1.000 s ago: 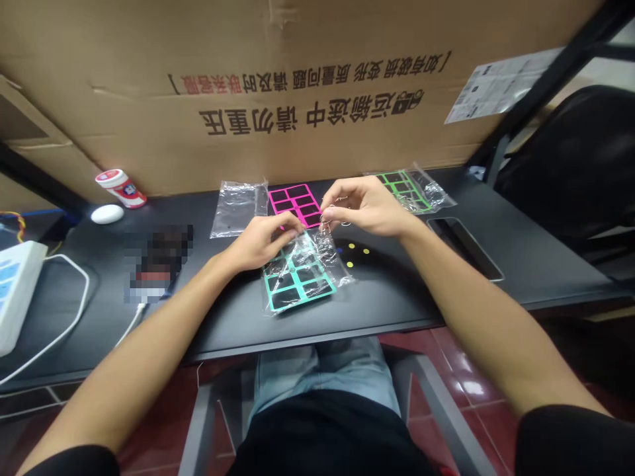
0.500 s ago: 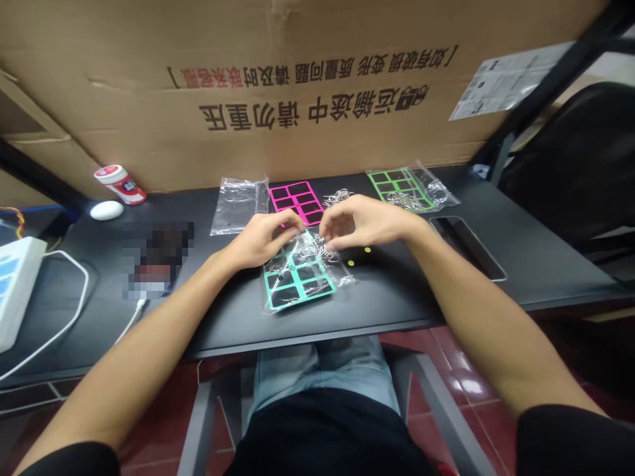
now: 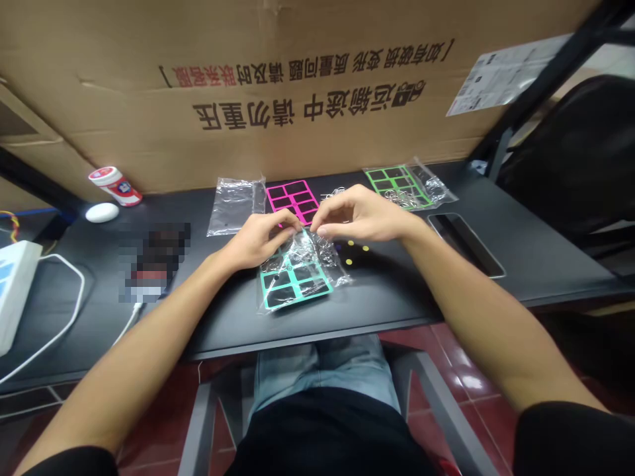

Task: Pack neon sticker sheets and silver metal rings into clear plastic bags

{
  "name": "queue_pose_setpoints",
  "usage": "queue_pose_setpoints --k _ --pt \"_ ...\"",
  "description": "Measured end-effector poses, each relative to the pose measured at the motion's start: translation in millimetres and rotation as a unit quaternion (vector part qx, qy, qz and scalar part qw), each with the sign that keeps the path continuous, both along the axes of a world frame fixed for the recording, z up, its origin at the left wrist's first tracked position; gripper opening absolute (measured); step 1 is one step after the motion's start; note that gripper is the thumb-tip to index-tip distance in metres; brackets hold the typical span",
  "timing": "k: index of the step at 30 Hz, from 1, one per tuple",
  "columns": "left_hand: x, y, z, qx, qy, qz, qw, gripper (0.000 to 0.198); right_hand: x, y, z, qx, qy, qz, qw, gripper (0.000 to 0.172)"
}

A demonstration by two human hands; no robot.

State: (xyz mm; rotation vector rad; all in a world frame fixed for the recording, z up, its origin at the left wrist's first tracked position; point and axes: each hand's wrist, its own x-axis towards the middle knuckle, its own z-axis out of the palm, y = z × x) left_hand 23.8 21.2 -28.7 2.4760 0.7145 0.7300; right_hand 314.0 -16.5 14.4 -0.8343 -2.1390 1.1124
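Note:
A clear plastic bag (image 3: 338, 272) with a teal grid sheet (image 3: 296, 283) and metal rings inside lies near the table's front edge. My left hand (image 3: 265, 239) pinches the bag's upper left edge. Thumb and fingers of my right hand (image 3: 357, 215) close on the bag's upper right part. Behind my hands lies a pink grid sheet (image 3: 294, 198), with metal rings (image 3: 333, 193) partly hidden by my right hand. Small yellow discs (image 3: 349, 262) rest just right of the bag.
An unfilled clear bag (image 3: 235, 206) lies at the back, left of the pink sheet. A bagged green sheet (image 3: 397, 185) and a phone (image 3: 466, 244) are on the right. A red-white bottle (image 3: 116, 186), white oval object (image 3: 102, 212) and power strip (image 3: 17, 291) stand left.
My right hand has shifted slightly left and up along the bag. Another yellow disc and a dark blue one now show beside the bag. My left hand keeps its pinch.

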Motion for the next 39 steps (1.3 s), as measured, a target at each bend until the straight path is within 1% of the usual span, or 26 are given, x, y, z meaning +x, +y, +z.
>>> queue_pose_setpoints --k 3,6,8,11,14,17,20,21,22,23,25,26,28,29,30,32,34,36,39 --pt "-0.2 0.2 0.2 0.008 0.002 0.0 1.0 0.02 1.4 -0.4 0.3 -0.032 0.046 0.0 0.998 0.022" --pt "-0.5 0.0 0.3 0.008 0.0 -0.005 1.0 0.021 1.2 1.1 0.0 -0.03 0.096 -0.023 0.995 0.025" --pt "-0.5 -0.5 0.6 0.005 -0.001 -0.007 1.0 0.021 2.1 4.6 -1.1 -0.002 0.126 -0.073 0.989 0.028" --pt "-0.1 -1.2 0.5 0.004 -0.003 -0.005 1.0 0.02 8.0 15.5 -7.6 0.044 0.137 -0.181 0.973 0.03" --pt "0.3 -0.8 -0.6 -0.003 -0.009 -0.007 1.0 0.02 17.7 30.1 -20.4 0.061 0.101 -0.265 0.957 0.025" --pt "0.3 0.1 -1.8 -0.014 -0.013 -0.012 1.0 0.019 25.3 40.0 -30.7 0.087 0.018 -0.318 0.944 0.017" --pt "0.4 0.2 -1.7 -0.013 -0.014 -0.014 1.0 0.018 26.6 38.6 -29.4 0.174 -0.073 -0.354 0.916 0.01" --pt "0.4 -0.1 -1.3 -0.009 -0.013 -0.013 1.0 0.018 25.4 35.4 -26.5 0.2 -0.086 -0.345 0.913 0.008" --pt "0.5 -0.4 -0.9 -0.005 -0.011 -0.011 1.0 0.018 23.5 31.3 -23.0 0.213 -0.089 -0.319 0.919 0.007" --pt "0.5 -0.8 -0.4 -0.001 -0.01 -0.009 1.0 0.018 20.7 26.6 -19.5 0.21 -0.089 -0.273 0.934 0.008" --pt "0.6 -1.5 0.6 0.008 -0.009 -0.008 1.0 0.018 12.8 17.2 -14.4 0.165 -0.091 -0.15 0.97 0.013" --pt "0.6 -1.8 1.1 0.012 -0.009 -0.008 1.0 0.018 8.0 13.3 -13.6 0.14 -0.1 -0.094 0.981 0.018" --pt "0.6 -2.3 1.8 0.018 -0.009 -0.007 1.0 0.018 -2.2 8.5 -15.5 0.12 -0.129 -0.021 0.984 0.028" --pt "0.6 -2.4 2.1 0.019 -0.009 -0.007 1.0 0.018 -6.8 7.7 -17.8 0.126 -0.146 -0.003 0.981 0.032" --pt "0.5 -2.5 2.2 0.018 -0.008 -0.007 1.0 0.018 -10.6 7.6 -20.4 0.136 -0.163 0.007 0.977 0.032" --pt "0.4 -2.4 2.1 0.015 -0.003 -0.006 1.0 0.019 -14.5 8.9 -24.7 0.14 -0.191 0.022 0.971 0.024" --pt "0.3 -2.0 1.4 0.012 -0.002 -0.004 1.0 0.02 -13.4 10.8 -26.1 0.118 -0.187 0.031 0.975 0.02" --pt "0.1 -1.4 0.3 0.007 -0.004 -0.001 1.0 0.02 -8.5 12.4 -24.2 0.092 -0.151 0.031 0.984 0.025" --pt "-0.1 -0.5 -1.2 -0.005 -0.012 -0.002 1.0 0.02 1.2 14.2 -18.7 0.06 -0.05 0.005 0.997 0.031"
